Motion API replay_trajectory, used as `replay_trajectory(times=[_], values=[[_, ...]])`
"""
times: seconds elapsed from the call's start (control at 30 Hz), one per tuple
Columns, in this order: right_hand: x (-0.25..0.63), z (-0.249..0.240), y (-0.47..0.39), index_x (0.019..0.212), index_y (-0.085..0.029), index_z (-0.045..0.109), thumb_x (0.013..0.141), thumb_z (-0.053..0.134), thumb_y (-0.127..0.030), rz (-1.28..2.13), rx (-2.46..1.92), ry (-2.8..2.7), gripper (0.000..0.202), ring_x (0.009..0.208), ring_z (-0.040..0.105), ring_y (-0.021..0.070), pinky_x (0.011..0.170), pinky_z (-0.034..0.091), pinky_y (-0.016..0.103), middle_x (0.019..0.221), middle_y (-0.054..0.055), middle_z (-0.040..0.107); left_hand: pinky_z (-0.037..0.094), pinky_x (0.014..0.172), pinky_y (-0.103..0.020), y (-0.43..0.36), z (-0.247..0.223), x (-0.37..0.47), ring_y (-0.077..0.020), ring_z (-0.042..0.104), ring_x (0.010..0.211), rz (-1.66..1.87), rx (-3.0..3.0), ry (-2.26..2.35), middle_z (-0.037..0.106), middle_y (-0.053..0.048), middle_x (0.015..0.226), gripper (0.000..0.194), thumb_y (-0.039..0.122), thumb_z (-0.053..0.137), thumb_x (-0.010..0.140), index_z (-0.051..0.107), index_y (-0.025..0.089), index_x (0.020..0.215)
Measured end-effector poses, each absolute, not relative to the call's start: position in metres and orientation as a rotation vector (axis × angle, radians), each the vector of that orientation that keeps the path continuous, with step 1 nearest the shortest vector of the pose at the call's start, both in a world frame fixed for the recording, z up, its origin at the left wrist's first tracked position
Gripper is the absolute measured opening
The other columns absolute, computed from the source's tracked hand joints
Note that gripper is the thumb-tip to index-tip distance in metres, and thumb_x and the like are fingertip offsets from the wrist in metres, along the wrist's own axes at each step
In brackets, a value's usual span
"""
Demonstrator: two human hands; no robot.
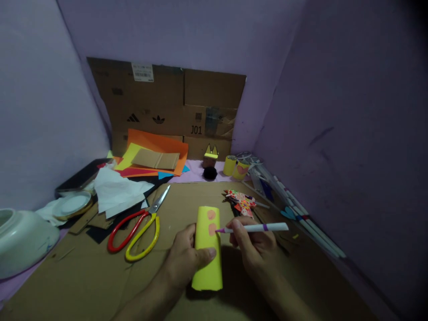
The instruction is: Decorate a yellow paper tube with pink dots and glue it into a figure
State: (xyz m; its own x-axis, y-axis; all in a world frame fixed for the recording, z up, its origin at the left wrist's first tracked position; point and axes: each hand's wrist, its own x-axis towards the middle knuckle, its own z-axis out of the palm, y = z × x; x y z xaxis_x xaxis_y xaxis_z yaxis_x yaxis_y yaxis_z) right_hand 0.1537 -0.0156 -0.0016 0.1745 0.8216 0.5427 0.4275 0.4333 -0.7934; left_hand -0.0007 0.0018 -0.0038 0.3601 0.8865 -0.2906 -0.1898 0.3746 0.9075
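A yellow paper tube (pixel 209 278), somewhat flattened, is gripped by my left hand (pixel 187 258), the thumb lying across its front. On its upper half are two roundish orange-pink spots, one above the other. Between thumb and fingers of my right hand (pixel 256 247) is a white felt-tip pen (pixel 267 227) with a purple band. Its purple tip meets the right edge of the lower spot. To the left of my hands lie scissors (pixel 149 225) with one red and one yellow handle, blades slightly apart.
Cardboard (pixel 90 285) covers the work surface. Coloured paper (pixel 157 142) and white sheets (pixel 117 191) are piled at the back left. A white bowl (pixel 25 243) stands left. Several white pens (pixel 314 232) lie along the right wall, and small yellow rolls (pixel 229 165) stand behind.
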Motion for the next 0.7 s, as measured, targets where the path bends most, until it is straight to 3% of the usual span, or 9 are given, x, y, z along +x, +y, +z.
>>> replay_trajectory(times=[0.4, 0.7], values=[[0.1550, -0.0034, -0.0144, 0.070, -0.018, 0.065, 0.090, 0.050, -0.033, 0.374, -1.207, -1.436, 0.029, 0.044, 0.053, 0.0122, 0.045, 0.042, 0.023, 0.049, -0.002, 0.056, 0.044, 0.055, -0.026, 0.0010, -0.0004, -0.0001, -0.0160, 0.056, 0.063, 0.826, 0.924, 0.977, 0.065, -0.005, 0.075, 0.046, 0.020, 0.072, 0.049, 0.060, 0.009, 0.093], [0.1534, -0.0066, -0.0177, 0.071, -0.018, 0.067, 0.088, 0.053, -0.033, 0.464, -1.188, -1.437, 0.027, 0.046, 0.054, 0.0127, 0.046, 0.041, 0.024, 0.052, -0.001, 0.058, 0.046, 0.059, -0.028, -0.0002, -0.0016, 0.0003, -0.0185, 0.058, 0.066, 0.836, 0.923, 0.988, 0.066, -0.007, 0.079, 0.046, 0.021, 0.074, 0.050, 0.060, 0.010, 0.093]])
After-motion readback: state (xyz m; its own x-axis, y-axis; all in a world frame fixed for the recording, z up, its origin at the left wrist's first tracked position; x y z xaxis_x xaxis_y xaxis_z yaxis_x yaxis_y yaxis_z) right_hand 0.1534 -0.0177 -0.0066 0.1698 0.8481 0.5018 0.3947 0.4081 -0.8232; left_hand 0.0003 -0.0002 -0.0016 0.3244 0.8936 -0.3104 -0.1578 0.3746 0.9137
